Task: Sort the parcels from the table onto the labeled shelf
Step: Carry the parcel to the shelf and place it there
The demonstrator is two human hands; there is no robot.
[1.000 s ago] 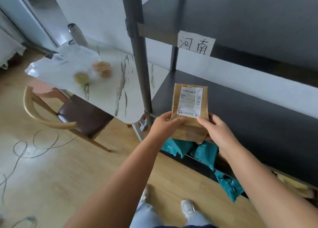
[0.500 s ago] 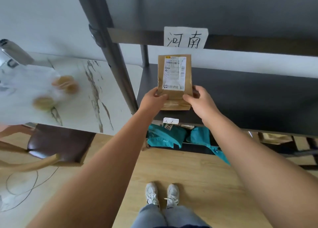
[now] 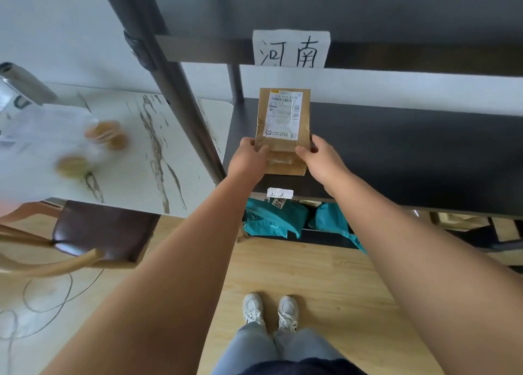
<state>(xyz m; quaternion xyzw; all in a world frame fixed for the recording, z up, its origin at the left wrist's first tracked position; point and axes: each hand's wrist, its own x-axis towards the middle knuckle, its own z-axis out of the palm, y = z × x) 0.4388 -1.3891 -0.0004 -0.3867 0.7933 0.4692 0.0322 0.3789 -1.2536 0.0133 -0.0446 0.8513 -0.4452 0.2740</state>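
I hold a brown paper parcel with a white shipping label by its near end, my left hand on its left edge and my right hand on its right edge. The parcel lies over the front left part of the dark middle shelf board. Above it, a white paper label with handwritten characters hangs on the upper shelf's front edge. A smaller white label is stuck on the middle shelf's front edge just under the parcel.
Teal parcels lie on the lowest shelf. A grey shelf post slants left of my hands. Further left stands a marble-pattern table with a white plastic bag holding round things. A brown-seated chair stands under it.
The view swung from the table side to face the shelf squarely. Both hands carried the parcel forward over the middle shelf, under the big label.
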